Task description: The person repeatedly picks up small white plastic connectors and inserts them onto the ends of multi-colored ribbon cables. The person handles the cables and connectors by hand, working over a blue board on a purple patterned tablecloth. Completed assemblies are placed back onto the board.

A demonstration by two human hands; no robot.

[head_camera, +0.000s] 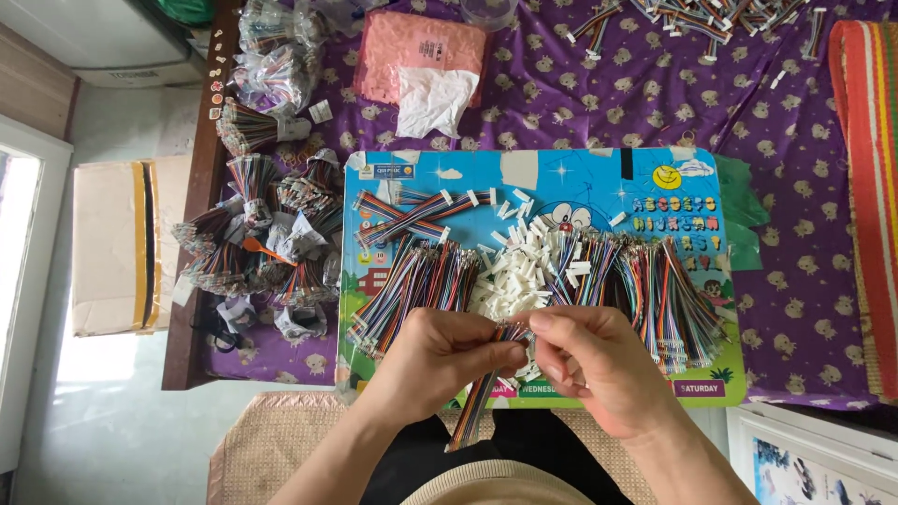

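My left hand (440,360) and my right hand (594,360) meet over the near edge of a colourful children's board (599,182). Together they pinch a thin multicoloured ribbon cable (477,407) that hangs down toward my lap. My right hand's fingertips close on the cable's upper end, where a small white connector may sit, though it is too small to tell. Right behind my hands lies a pile of small white plastic connectors (514,271). Loose multicoloured cables are spread on the board to the left (412,285) and right (664,285) of the pile.
Bundled cables (253,234) and bagged ones (276,65) are heaped at the table's left edge. A pink packet with a white bag (421,65) lies behind the board on the purple cloth (795,262). More cables (711,19) sit far back. A cardboard box (117,243) stands on the floor.
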